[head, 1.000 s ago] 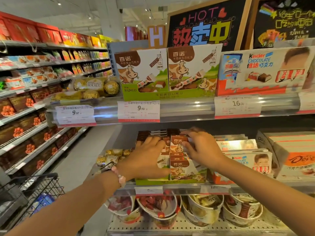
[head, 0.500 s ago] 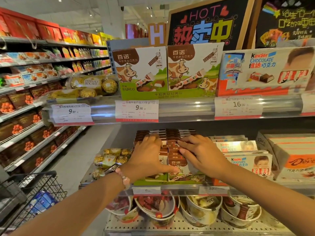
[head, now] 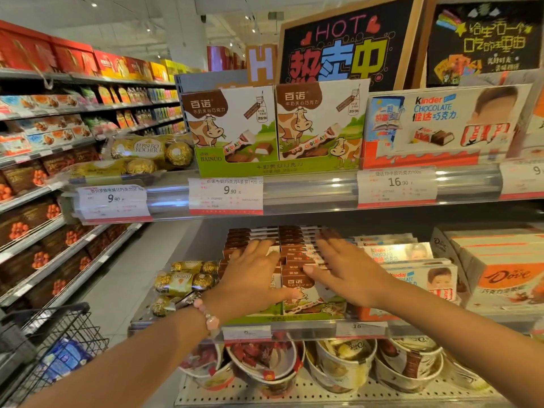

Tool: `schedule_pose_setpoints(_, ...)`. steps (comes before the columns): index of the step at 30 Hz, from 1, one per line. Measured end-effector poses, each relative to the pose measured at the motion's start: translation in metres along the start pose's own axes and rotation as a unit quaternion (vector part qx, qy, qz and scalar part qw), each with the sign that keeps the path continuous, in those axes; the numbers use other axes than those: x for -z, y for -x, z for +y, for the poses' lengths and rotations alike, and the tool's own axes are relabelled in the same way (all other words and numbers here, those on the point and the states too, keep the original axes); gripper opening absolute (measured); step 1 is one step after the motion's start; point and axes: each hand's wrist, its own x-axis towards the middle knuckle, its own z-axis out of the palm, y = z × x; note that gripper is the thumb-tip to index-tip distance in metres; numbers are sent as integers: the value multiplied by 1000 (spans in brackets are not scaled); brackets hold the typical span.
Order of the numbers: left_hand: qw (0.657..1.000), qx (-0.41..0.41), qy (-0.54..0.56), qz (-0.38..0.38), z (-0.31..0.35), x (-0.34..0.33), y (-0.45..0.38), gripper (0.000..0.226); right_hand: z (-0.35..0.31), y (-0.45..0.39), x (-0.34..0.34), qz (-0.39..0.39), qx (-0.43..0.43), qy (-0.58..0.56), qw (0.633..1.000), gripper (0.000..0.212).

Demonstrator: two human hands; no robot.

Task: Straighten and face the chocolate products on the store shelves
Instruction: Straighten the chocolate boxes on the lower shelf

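Bainuo chocolate boxes (head: pixel 306 293) with a cow picture stand in rows on the middle shelf (head: pixel 294 326), under a 9.90 tag (head: pixel 226 195). Left hand (head: pixel 250 278) and right hand (head: pixel 350 275) now lie flat on them with fingers straightened; before, they were curled. Kinder boxes (head: pixel 424 278) stand beside.

On the middle shelf (head: pixel 294 326), two rows of Bainuo boxes (head: pixel 306 293) ran front to back. The left hand (head: pixel 250 278) lay flat on the left row; the right hand (head: pixel 350 275) lay flat on the right row. Ferrero packs (head: pixel 182 282) sat left of the rows, Kinder boxes (head: pixel 424 278) right of them, and Dove boxes (head: pixel 500 275) farther right. Tubs (head: pixel 344 363) occupied the shelf below. Bainuo display cartons (head: pixel 273 128) stood on the upper shelf, directly above the rows.
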Motion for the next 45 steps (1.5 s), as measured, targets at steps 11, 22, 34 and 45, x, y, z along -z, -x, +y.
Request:
schedule_pose_setpoints(11,991,-16,132,2,-26,25,-10,90,5,-15,-1,27,-90,-243,965,46)
schedule_pose_setpoints(22,994,-60,-5,-89,-47,18,-8,93,4,-16,-4,-13,-80,-181,980,48)
schedule_pose_setpoints(34,989,-44,-9,-138,-45,18,-16,117,3,-20,-8,-18,-98,-182,978,45)
schedule_pose_setpoints(45,980,-73,-7,-185,-42,24,-17,99,-8,-40,-7,-9,-155,-186,970,60)
